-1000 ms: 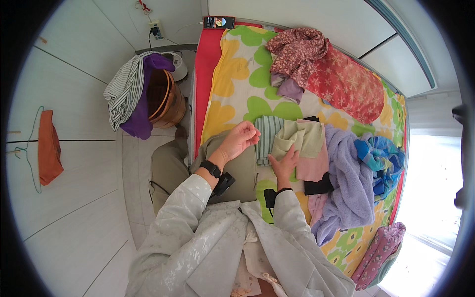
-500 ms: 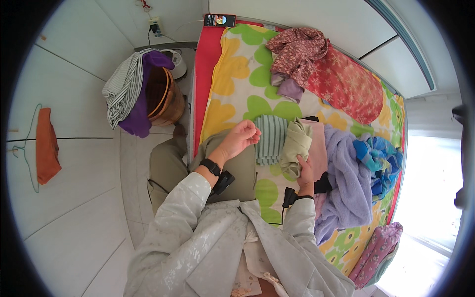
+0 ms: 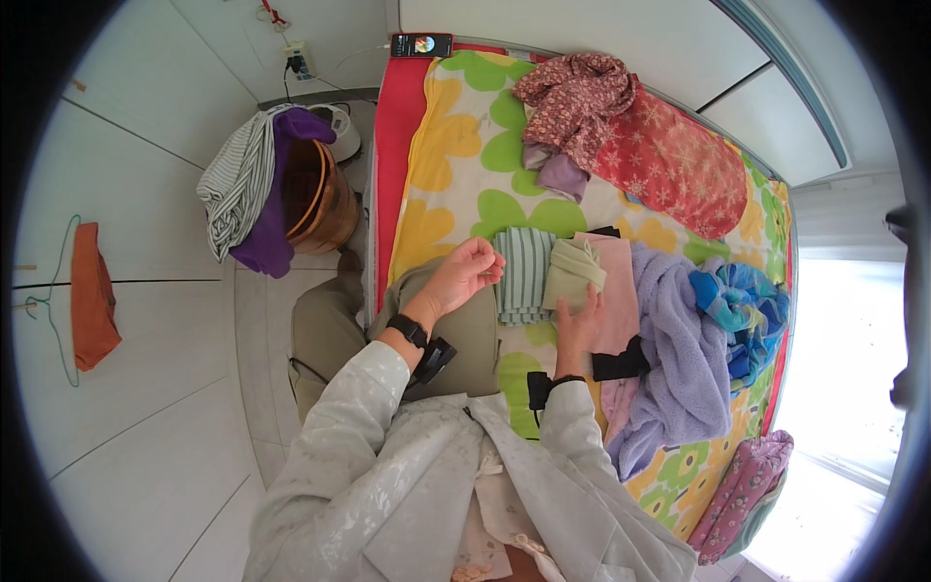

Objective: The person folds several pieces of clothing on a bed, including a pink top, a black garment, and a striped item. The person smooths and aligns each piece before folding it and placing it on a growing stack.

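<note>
A small light green garment lies folded into a compact square on the bed. My right hand rests at its near edge, thumb and fingers apart and touching the cloth. Beside it on the left is a green-and-grey striped folded cloth. My left hand hovers over my knee at the left edge of the striped cloth, fingers curled in, with nothing visible in them. Flat to the right of the green garment is a pink cloth, with a black piece at its near end.
A lavender fleece and a blue patterned cloth are heaped at the right. Farther back lie a red snowflake cloth and a crumpled floral garment. A wooden bucket with draped clothes stands left of the bed. A phone sits at the back corner.
The light green garment has gone from a loose roll in my right hand to a flatter square on the bed. My right hand has shifted slightly left and loosened. My left hand hardly moved.
</note>
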Motion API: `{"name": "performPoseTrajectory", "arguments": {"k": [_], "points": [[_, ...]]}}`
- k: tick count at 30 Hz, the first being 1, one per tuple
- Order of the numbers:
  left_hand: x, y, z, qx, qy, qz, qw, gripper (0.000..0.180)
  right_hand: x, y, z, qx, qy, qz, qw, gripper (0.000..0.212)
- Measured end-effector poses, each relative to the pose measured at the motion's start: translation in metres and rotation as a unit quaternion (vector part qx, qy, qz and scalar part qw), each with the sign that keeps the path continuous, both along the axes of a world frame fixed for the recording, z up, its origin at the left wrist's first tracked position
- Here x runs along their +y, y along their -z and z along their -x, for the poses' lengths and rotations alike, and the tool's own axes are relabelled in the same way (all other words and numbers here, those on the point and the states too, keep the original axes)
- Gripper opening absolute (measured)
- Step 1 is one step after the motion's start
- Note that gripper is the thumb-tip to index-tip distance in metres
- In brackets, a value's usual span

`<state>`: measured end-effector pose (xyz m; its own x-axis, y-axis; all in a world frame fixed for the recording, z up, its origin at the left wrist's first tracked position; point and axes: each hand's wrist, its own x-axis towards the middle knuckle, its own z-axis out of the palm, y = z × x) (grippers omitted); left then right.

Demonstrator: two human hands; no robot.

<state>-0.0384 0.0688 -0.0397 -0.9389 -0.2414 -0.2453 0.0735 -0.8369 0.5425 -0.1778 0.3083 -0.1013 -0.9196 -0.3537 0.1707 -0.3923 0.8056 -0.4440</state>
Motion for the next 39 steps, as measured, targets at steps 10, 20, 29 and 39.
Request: {"name": "performPoseTrajectory", "arguments": {"k": [10, 20, 29, 39], "points": [[0.0, 0.002, -0.002, 0.019, -0.006, 0.002, 1.0, 0.004, -0.023, -0.005, -0.001, -0.03, 0.059, -0.109, 0.992, 0.089], [-0.001, 0.002, -0.004, 0.028, -0.012, -0.009, 0.999, 0.007, 0.012, 0.0, 0.047, -0.212, 0.066, 0.319, 0.921, 0.053], [-0.001, 0.002, -0.003, 0.018, -0.003, -0.005, 1.0, 0.006, 0.029, -0.053, 0.046, -0.34, 0.093, 0.578, 0.736, 0.048], [-0.001, 0.002, -0.001, 0.017, -0.005, -0.009, 1.0, 0.006, 0.012, -0.014, 0.039, 0.056, 0.028, 0.13, 0.99, 0.05]]}}
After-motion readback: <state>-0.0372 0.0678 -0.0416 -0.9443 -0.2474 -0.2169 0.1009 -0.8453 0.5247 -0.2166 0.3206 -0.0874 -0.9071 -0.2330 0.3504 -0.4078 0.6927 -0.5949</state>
